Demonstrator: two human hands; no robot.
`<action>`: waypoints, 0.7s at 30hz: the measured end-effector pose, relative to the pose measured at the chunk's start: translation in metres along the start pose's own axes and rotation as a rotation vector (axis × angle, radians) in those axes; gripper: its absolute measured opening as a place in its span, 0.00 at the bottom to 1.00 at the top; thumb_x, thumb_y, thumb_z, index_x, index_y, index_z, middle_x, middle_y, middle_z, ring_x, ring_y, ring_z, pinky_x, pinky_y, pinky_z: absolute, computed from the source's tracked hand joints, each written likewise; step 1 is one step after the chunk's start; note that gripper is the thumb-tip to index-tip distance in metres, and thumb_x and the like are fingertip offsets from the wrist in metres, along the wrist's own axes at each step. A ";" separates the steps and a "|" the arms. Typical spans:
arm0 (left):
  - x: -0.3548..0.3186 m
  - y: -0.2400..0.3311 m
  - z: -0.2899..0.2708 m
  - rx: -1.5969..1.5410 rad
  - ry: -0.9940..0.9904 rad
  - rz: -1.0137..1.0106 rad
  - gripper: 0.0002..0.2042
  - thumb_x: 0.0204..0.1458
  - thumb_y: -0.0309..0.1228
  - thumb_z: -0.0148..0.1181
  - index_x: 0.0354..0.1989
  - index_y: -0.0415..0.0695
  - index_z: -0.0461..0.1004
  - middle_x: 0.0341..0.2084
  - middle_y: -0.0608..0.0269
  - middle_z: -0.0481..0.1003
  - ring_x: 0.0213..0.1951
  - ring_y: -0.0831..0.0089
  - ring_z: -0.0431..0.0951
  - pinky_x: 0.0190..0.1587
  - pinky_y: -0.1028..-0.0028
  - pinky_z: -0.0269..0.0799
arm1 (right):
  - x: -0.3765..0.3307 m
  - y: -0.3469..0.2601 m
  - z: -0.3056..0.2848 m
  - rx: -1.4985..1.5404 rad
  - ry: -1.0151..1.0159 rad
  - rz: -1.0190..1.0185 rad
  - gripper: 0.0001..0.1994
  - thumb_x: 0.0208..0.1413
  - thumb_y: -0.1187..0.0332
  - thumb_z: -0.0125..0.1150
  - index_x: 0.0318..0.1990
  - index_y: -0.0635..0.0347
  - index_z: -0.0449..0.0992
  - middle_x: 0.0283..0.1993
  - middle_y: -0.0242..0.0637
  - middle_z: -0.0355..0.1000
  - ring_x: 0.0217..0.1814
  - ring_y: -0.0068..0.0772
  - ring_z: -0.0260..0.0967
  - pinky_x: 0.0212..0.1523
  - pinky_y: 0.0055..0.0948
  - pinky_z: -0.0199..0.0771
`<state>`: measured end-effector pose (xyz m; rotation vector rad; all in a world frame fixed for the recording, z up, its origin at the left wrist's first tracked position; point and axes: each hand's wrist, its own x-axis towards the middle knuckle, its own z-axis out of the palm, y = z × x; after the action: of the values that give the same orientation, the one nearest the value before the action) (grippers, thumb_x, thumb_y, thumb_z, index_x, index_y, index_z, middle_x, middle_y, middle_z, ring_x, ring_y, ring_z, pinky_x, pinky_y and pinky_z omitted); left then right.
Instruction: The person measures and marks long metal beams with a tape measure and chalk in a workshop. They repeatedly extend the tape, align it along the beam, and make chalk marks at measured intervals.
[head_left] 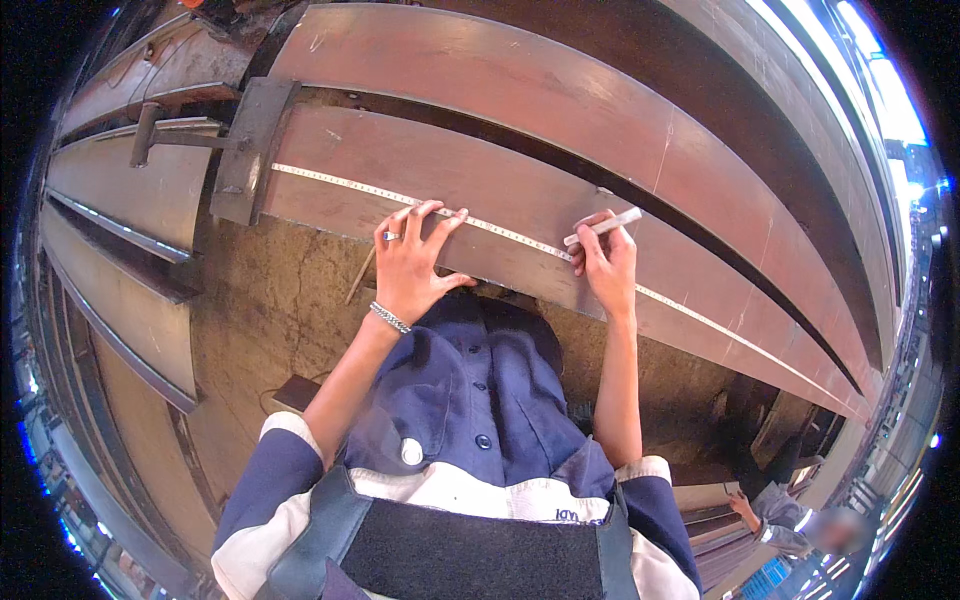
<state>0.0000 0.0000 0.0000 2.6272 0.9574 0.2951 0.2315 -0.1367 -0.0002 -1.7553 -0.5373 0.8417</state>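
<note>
A long white tape measure (510,235) lies stretched lengthwise along a reddish-brown steel beam (530,195). My left hand (410,262) rests on the beam with its fingers spread; the fingertips press the tape and the thumb is at the near edge. It wears a ring and a chain bracelet. Farther right, my right hand (606,262) grips a pale, pen-like marker (610,226) between thumb and fingers, its thin end tilted down to the left near the tape. That hand covers a short stretch of tape.
A second brown beam (480,65) runs parallel beyond a dark gap. At the tape's left end stands a dark steel bracket (250,150) with a handle. More steel sections (130,290) lie left, above the concrete floor (260,290). Another person (775,515) is at the lower right.
</note>
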 end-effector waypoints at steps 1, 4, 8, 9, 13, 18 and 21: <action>-0.001 0.005 0.002 -0.018 0.004 -0.005 0.42 0.26 0.55 0.70 0.59 0.63 0.68 0.55 0.69 0.63 0.59 0.65 0.59 0.62 0.59 0.51 | 0.002 -0.001 -0.002 -0.024 -0.028 0.008 0.04 0.59 0.70 0.56 0.34 0.61 0.73 0.23 0.33 0.73 0.20 0.16 0.67 0.17 0.18 0.66; 0.000 0.003 0.001 -0.040 0.010 -0.012 0.42 0.26 0.55 0.70 0.58 0.63 0.68 0.54 0.69 0.63 0.59 0.65 0.59 0.62 0.59 0.51 | 0.008 -0.005 0.004 -0.072 -0.068 0.039 0.04 0.59 0.71 0.56 0.34 0.62 0.73 0.23 0.32 0.73 0.21 0.16 0.67 0.18 0.18 0.66; 0.002 -0.012 -0.008 0.006 -0.014 -0.011 0.42 0.26 0.55 0.70 0.58 0.64 0.68 0.55 0.70 0.63 0.59 0.65 0.59 0.62 0.59 0.50 | 0.011 -0.002 0.035 -0.070 -0.037 -0.003 0.05 0.59 0.71 0.55 0.33 0.63 0.73 0.22 0.30 0.72 0.22 0.16 0.67 0.22 0.20 0.68; 0.002 -0.009 -0.007 0.007 -0.015 -0.018 0.42 0.26 0.55 0.70 0.58 0.64 0.68 0.55 0.70 0.63 0.59 0.65 0.59 0.61 0.59 0.50 | 0.009 -0.005 0.040 -0.081 0.004 -0.050 0.06 0.59 0.70 0.56 0.34 0.64 0.73 0.22 0.31 0.72 0.23 0.16 0.67 0.24 0.22 0.67; 0.002 -0.006 0.001 -0.044 -0.016 -0.025 0.41 0.26 0.55 0.70 0.58 0.65 0.68 0.55 0.70 0.63 0.58 0.64 0.59 0.60 0.59 0.50 | -0.010 0.000 0.057 -0.399 0.073 -0.467 0.03 0.57 0.73 0.57 0.34 0.64 0.73 0.24 0.33 0.73 0.23 0.18 0.69 0.25 0.20 0.68; 0.004 -0.001 -0.007 -0.038 -0.019 -0.031 0.41 0.24 0.53 0.72 0.57 0.64 0.69 0.54 0.71 0.63 0.58 0.64 0.60 0.60 0.59 0.50 | -0.033 -0.008 0.062 -0.401 0.071 -0.568 0.02 0.55 0.74 0.58 0.32 0.61 0.74 0.27 0.36 0.74 0.25 0.27 0.73 0.27 0.25 0.70; 0.005 -0.001 -0.007 -0.037 -0.017 -0.023 0.42 0.23 0.51 0.73 0.56 0.64 0.69 0.54 0.71 0.63 0.57 0.64 0.60 0.60 0.59 0.50 | -0.030 0.000 0.046 -0.358 0.178 -0.460 0.03 0.57 0.74 0.56 0.33 0.63 0.74 0.25 0.34 0.74 0.25 0.22 0.72 0.25 0.21 0.69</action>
<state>0.0007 0.0059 0.0064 2.5791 0.9665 0.2815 0.1769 -0.1294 0.0002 -1.8947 -0.9704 0.2734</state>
